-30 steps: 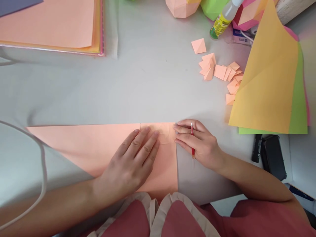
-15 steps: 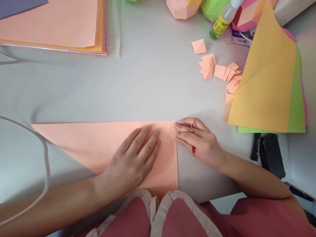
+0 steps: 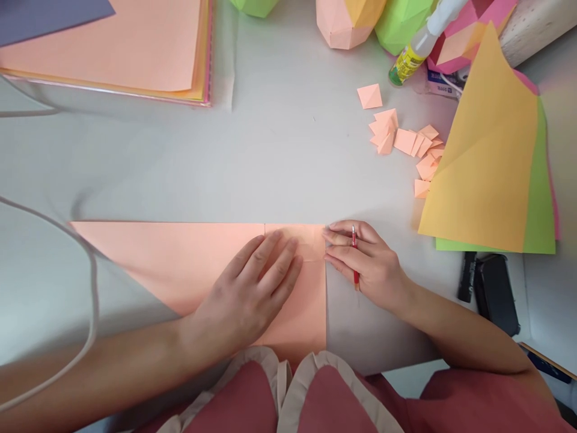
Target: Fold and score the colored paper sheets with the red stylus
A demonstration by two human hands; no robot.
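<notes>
A large peach paper sheet, folded into a triangle, lies flat on the grey table near me. My left hand rests on it, palm down, fingers stretched out flat towards the sheet's far right corner. A small peach paper square sits at that corner, just beyond the fingertips. My right hand lies at the sheet's right edge, fingers closed round a thin red pencil, fingertips touching the small square.
Several small folded peach pieces lie scattered at the right. A stack of orange, green and pink sheets lies further right, a glue bottle and paper models behind. A paper stack is at far left. Black objects sit near the right edge.
Both hands hold the same pose on the sheet. Only the view has shifted slightly, so everything sits a little further right and lower in the picture.
</notes>
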